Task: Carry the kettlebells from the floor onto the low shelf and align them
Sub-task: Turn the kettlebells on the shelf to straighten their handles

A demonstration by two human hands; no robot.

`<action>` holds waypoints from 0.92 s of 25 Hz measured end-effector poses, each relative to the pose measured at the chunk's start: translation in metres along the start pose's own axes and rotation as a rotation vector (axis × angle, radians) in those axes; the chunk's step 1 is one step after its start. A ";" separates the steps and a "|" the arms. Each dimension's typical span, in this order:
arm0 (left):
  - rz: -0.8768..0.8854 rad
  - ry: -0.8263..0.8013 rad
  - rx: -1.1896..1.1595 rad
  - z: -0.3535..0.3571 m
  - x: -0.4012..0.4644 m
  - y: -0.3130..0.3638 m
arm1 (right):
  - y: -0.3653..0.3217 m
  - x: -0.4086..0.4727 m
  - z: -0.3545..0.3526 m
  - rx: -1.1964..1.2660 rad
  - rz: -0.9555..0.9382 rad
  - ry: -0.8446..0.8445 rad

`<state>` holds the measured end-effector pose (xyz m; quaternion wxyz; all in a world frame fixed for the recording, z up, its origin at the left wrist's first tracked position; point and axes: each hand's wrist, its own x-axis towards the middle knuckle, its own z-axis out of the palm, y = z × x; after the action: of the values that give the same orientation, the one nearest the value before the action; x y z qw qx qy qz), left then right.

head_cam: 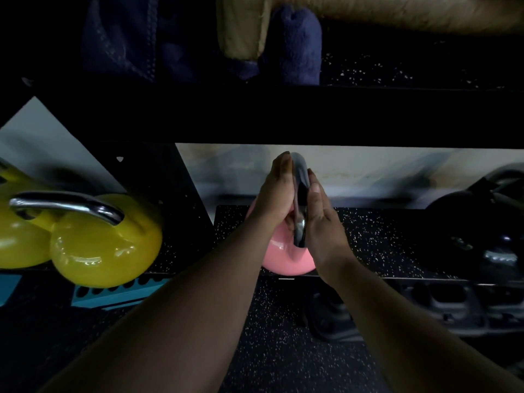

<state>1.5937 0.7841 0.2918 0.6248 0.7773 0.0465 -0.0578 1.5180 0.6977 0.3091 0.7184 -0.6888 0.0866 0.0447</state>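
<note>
A pink kettlebell (286, 256) with a steel handle sits at the front edge of the low shelf (382, 239), its handle pointing toward me. My left hand (276, 191) presses the handle's left side and my right hand (321, 219) presses its right side, the two palms clamping the steel handle between them. Two yellow kettlebells stand on the shelf's left bay: the nearer one (105, 242) overhangs the front edge, the other (17, 231) is behind it at the frame's edge. A black kettlebell (479, 231) stands on the shelf at the right.
A dark upper shelf beam (283, 114) runs across just above my hands. Blue foam blocks (113, 293) lie below the yellow kettlebells. A black weight or plate (331, 316) rests on the speckled floor under the shelf. Dark towels and cloth lie on the upper shelf.
</note>
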 end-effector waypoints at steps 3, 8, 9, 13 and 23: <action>-0.011 0.008 0.025 0.000 0.001 0.001 | 0.002 -0.001 0.003 -0.023 -0.013 0.033; -0.074 -0.018 0.176 -0.009 0.000 0.010 | 0.001 -0.004 0.007 -0.093 -0.043 0.082; -0.084 -0.013 0.226 -0.012 -0.003 0.012 | 0.000 -0.005 0.006 -0.102 -0.025 0.069; 0.052 0.000 0.412 -0.029 -0.033 0.009 | -0.007 -0.006 -0.012 -0.230 -0.006 -0.025; 0.050 0.341 0.786 -0.111 -0.107 -0.012 | -0.039 -0.052 -0.042 -0.704 -0.291 0.090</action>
<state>1.4895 0.8951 0.3194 0.2655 0.9556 0.1046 0.0734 1.4718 0.6570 0.3551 0.4320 -0.8998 -0.0015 -0.0608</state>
